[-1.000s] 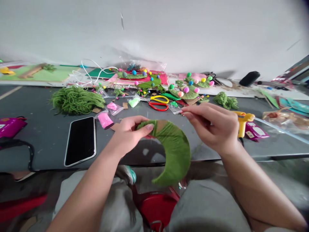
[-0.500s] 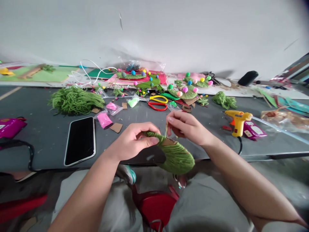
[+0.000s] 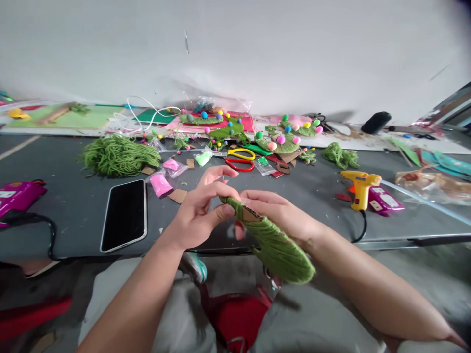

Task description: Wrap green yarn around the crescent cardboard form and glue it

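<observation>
A: How far along are we with the curved cardboard piece wrapped in green yarn [image 3: 281,250]?

B: Well along, we'd judge. Yarn covers its broad right part and its narrow left end, but between them we see a bare strip of brown corrugated cardboard [image 3: 250,214]. That gap looks like the wrapping we have left.

A: Where do we have it?

B: Raised at the near edge of the dark grey counter [image 3: 69,196], partly above our lap. Our left hand [image 3: 200,215] pinches the narrow end between thumb and fingers, one finger lifted. Our right hand [image 3: 275,211] curls behind the piece, close to the left; its grip is partly hidden, so we can't tell whether it pinches a strand.

A: Any trimming on it?

B: None on the side we can see. The round green yarn piece with coloured fluffy balls [image 3: 289,148], at the far side, looks further along than ours.

A: And our supplies?

B: The loose heap of green yarn [image 3: 119,156] lies far left, the yellow plastic glue gun [image 3: 362,186] right, both apart from our hands.
</observation>
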`<act>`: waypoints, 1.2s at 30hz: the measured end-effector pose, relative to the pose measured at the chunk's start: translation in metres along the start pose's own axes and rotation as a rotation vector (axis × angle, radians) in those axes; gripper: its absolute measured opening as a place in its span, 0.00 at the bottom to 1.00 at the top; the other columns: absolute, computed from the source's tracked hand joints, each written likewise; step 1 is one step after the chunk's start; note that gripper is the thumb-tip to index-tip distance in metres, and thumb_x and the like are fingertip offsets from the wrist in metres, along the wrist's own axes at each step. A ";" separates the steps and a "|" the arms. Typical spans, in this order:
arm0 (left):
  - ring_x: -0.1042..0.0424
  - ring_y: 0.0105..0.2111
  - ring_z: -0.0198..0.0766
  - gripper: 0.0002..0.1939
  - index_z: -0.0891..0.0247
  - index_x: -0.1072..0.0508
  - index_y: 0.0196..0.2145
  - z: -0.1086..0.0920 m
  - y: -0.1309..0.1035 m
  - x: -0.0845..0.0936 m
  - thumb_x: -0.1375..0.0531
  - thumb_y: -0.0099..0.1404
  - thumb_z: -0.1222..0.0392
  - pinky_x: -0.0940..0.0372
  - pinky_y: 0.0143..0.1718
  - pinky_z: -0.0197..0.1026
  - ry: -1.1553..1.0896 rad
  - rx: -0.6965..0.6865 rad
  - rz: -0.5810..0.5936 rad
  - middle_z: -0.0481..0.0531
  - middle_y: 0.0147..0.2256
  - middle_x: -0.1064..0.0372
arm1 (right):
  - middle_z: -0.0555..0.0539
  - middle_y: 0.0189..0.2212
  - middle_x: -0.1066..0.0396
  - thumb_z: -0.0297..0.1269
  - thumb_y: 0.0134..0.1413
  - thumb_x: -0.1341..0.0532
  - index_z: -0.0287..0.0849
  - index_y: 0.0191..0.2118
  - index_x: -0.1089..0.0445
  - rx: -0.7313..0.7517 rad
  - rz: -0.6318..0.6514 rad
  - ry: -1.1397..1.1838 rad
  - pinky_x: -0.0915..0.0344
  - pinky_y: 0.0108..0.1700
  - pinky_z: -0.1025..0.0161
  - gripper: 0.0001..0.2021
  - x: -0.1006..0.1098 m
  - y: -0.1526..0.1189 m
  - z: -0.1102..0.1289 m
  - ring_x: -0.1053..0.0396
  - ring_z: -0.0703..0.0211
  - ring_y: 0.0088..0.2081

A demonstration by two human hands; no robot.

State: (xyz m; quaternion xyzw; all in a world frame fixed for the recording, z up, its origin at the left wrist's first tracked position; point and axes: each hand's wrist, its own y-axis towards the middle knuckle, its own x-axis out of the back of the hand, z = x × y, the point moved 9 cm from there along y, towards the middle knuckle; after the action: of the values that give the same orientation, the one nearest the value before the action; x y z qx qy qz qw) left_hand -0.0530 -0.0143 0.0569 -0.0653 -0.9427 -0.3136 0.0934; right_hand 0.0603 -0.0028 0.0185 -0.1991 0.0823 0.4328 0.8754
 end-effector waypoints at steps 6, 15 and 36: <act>0.41 0.63 0.49 0.11 0.55 0.23 0.44 -0.017 0.006 -0.006 0.34 0.64 0.64 0.43 0.64 0.54 -0.014 -0.041 -0.051 0.55 0.58 0.34 | 0.53 0.22 0.32 0.50 0.65 0.40 0.42 0.37 0.35 0.161 -0.139 -0.094 0.43 0.23 0.72 0.15 -0.004 -0.023 0.022 0.39 0.69 0.21; 0.28 0.53 0.47 0.29 0.57 0.36 0.61 0.004 -0.004 -0.010 0.36 0.66 0.47 0.32 0.54 0.48 -0.278 0.265 -0.203 0.60 0.60 0.36 | 0.54 0.20 0.36 0.41 0.63 0.39 0.43 0.38 0.34 0.121 -0.087 0.029 0.47 0.20 0.71 0.08 -0.015 -0.025 0.019 0.45 0.70 0.20; 0.29 0.38 0.36 0.11 0.58 0.28 0.48 0.024 -0.021 -0.046 0.41 0.71 0.52 0.33 0.38 0.36 -0.388 0.501 -0.289 0.49 0.39 0.28 | 0.51 0.28 0.32 0.38 0.69 0.45 0.45 0.40 0.36 0.765 -0.736 -1.049 0.42 0.29 0.65 0.05 0.028 -0.048 0.076 0.41 0.66 0.23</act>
State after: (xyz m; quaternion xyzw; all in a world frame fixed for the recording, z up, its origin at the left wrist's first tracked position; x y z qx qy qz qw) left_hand -0.0150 -0.0196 0.0158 0.0353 -0.9901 -0.0642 -0.1196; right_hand 0.1133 0.0234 0.0915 0.3373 -0.2732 0.0911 0.8963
